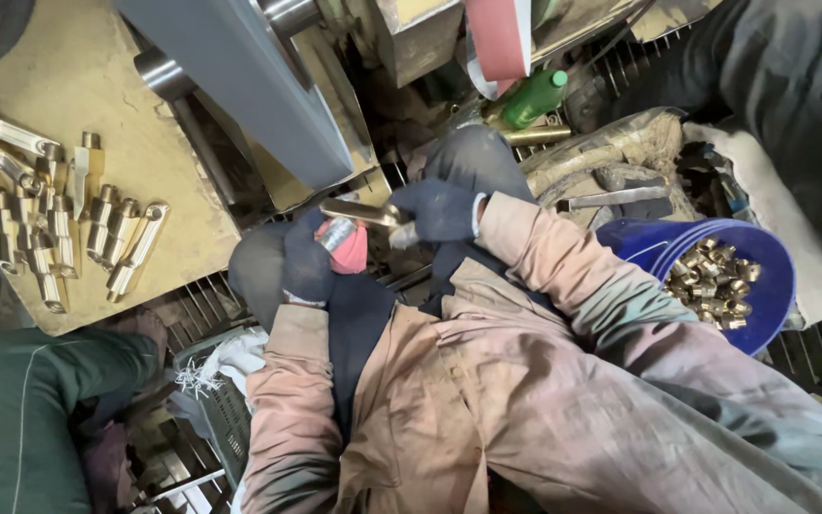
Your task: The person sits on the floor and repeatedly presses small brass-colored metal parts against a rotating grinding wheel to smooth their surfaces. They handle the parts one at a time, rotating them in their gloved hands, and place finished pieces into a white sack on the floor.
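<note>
Nearest, two sleeves of a faded pinkish-brown work jacket, reaching up from the lower edge and bent at the elbows toward the middle of the view.

Left hand in a dark knitted glove, wrist bent, fingers curled tight around a short shiny silver metal cylinder pressed against a pinkish-red cloth pad. Right hand in a dark blue knitted glove, held slightly higher and to the right, fingers closed around one end of a long polished brass fitting. Fitting lying almost level between both hands, its free end pointing left, just above the silver cylinder; touching it or not, cannot tell. Both hands resting over knees in dark trousers.

Just right of the right sleeve, a round blue plastic bucket, filled with small brass nuts. At lower left, a sleeve of dark green cloth belonging to another person, beside a grey plastic crate.

Farther left, a flat tan board carrying rows of polished brass fittings, well apart from the hands. Beyond the hands, a slanted grey metal machine panel, a red sanding belt and a green plastic bottle lying tilted among dark scrap.
</note>
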A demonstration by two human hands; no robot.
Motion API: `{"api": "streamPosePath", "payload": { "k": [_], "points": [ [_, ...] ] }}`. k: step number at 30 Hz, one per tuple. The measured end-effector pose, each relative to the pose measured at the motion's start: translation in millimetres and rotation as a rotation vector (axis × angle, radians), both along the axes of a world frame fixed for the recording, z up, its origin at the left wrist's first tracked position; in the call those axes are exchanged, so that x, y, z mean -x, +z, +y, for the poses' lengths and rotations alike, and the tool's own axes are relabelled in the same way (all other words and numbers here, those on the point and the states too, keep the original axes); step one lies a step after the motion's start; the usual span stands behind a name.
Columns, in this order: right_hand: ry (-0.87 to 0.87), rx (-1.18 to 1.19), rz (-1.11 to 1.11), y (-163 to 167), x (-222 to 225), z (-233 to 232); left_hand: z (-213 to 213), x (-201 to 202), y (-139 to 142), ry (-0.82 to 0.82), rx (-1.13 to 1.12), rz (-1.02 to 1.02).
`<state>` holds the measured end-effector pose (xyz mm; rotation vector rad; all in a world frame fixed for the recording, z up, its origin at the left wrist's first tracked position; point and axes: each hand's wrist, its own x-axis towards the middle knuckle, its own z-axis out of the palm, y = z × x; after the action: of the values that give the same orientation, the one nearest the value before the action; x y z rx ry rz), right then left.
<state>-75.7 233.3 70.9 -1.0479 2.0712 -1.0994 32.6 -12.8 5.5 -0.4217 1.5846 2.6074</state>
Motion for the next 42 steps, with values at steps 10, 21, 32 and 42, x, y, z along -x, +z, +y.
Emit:
{"api": "streamPosePath", "payload": {
  "k": [10,21,32,42],
  "points": [
    [0.030,-0.062,-0.070,-51.8,-12.0,-30.2,-0.6,5.4,-16.2,-0.012,0.540,0.037],
    [0.005,0.095,0.024,-115.9,-13.8,-42.0,-7.1,16.2,-40.0,0.026,0.611,0.009],
    [0.044,0.114,-0.044,-115.7,-11.3,-48.9,-9.2,21.5,-53.6,0.036,0.650,0.004],
    [0.060,0.075,0.050,-104.9,-7.7,-45.6,-0.5,24.2,-13.0,0.034,0.721,0.037]
  ]
}}
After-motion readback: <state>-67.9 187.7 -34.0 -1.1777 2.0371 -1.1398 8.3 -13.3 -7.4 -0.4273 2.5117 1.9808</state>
